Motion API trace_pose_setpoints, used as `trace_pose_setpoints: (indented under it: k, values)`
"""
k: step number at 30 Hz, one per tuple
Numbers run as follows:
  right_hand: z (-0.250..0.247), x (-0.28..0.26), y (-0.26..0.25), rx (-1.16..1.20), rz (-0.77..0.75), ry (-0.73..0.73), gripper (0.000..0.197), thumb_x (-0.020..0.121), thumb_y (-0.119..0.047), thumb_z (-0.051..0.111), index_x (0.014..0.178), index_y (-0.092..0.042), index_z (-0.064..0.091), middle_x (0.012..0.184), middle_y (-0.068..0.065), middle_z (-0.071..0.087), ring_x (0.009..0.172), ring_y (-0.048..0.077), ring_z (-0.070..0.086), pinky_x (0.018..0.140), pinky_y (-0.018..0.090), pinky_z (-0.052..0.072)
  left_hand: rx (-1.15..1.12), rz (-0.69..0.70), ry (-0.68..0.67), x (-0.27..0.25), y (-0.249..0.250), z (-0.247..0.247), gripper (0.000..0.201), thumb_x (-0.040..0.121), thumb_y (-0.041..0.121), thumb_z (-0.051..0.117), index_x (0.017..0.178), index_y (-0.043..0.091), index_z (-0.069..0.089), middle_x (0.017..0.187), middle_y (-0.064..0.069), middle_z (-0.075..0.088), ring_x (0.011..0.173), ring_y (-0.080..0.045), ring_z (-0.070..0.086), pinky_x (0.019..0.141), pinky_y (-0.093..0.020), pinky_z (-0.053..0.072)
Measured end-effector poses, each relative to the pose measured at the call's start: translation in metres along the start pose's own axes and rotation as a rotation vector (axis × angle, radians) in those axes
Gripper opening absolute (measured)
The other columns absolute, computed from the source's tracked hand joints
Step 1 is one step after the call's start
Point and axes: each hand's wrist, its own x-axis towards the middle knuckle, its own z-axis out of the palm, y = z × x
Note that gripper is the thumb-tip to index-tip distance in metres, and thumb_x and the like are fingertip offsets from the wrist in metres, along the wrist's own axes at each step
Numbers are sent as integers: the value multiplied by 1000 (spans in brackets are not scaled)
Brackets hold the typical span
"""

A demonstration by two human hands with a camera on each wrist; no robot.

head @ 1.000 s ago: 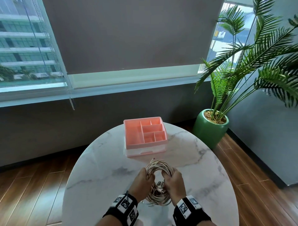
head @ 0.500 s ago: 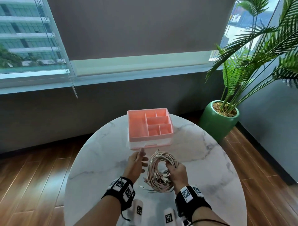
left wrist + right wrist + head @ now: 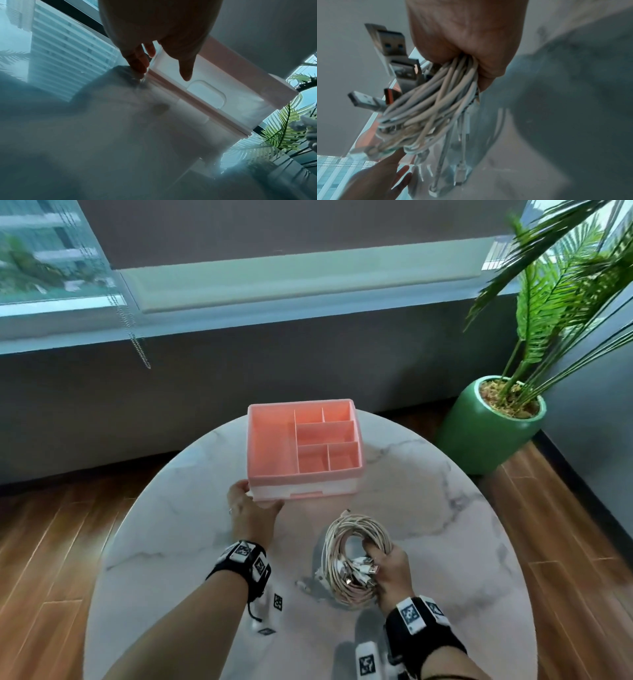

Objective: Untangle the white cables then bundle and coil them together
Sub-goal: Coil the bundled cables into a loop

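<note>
The limp, springy coil of white cables (image 3: 356, 559) is gripped at its plug end by the right hand (image 3: 394, 573), while the pink organiser (image 3: 303, 450) is clasped at its corner by the left hand (image 3: 251, 508).

A: What stands in the room?
B: A round white marble table (image 3: 178, 542) on brown wood plank flooring (image 3: 51, 535), under a dark grey wall (image 3: 102, 412).
A: And the daylight?
B: Through a wide window with a grey roller blind (image 3: 274, 231); a green-potted palm plant (image 3: 486, 422) stands in the right corner.
</note>
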Motion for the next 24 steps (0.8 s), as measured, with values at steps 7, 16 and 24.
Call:
trace_pose_setpoints:
  k: [7,16,24]
  values:
    - [3,3,4,45,41,-27,28,64,-28,72,76,-2,72,64,7,68,62,24,62,64,38,49,48,-81,133,7,14,14,87,56,27,97,122,10,43,121,-11,52,114,-32,52,95,-43,48]
    - [7,-2,4,60,76,-54,22,64,-25,72,73,-5,71,63,10,67,61,25,62,64,39,49,-6,-50,102,10,12,17,82,57,22,97,111,17,35,117,-12,50,100,-31,55,87,-45,53]
    - [8,-4,0,107,119,-50,28,65,-22,73,82,0,73,75,19,70,70,31,65,73,46,52,-58,79,-43,27,-8,-17,37,76,11,84,93,12,51,93,-10,62,87,-24,61,73,-33,46]
